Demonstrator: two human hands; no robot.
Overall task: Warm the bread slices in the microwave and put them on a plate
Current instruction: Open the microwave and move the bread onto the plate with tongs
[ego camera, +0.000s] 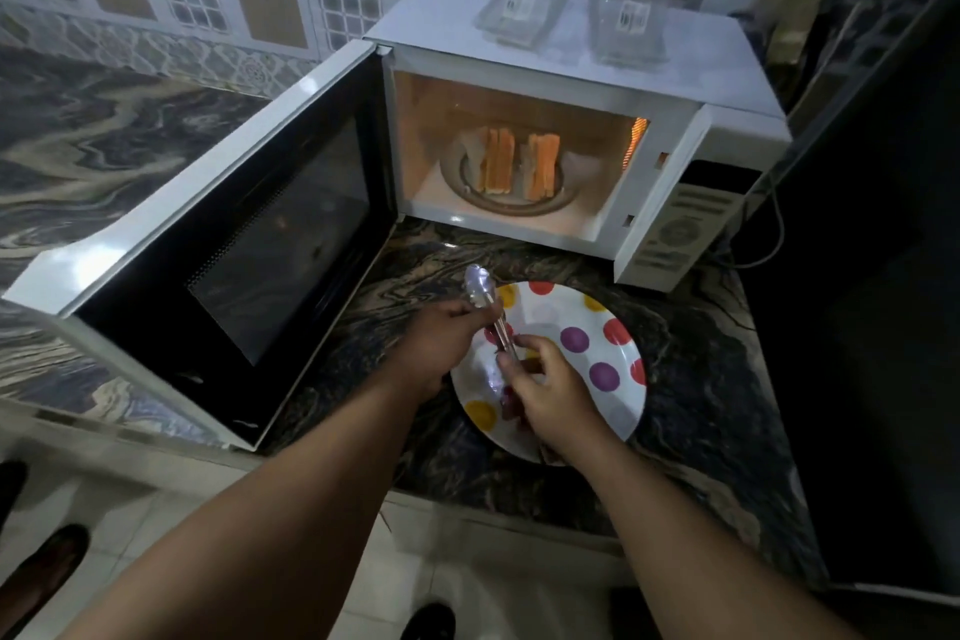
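Observation:
The white microwave [670,83] stands open on the counter, its door [249,244] swung out to the left and its inside lit. Several bread slices [519,164] stand on edge on the round turntable [511,208]. In front of it lies a white plate [597,327] with coloured dots, with no bread on it. Over the plate, both hands hold a pair of metal tongs [483,294]. My left hand [441,343] grips them near the tips, and my right hand [550,390] holds the handle end.
Two clear plastic containers [571,10] sit on top of the microwave. The dark marbled counter [691,379] ends at a front edge near my arms. A dark appliance [878,327] stands at the right. A power cord [769,234] hangs beside the microwave.

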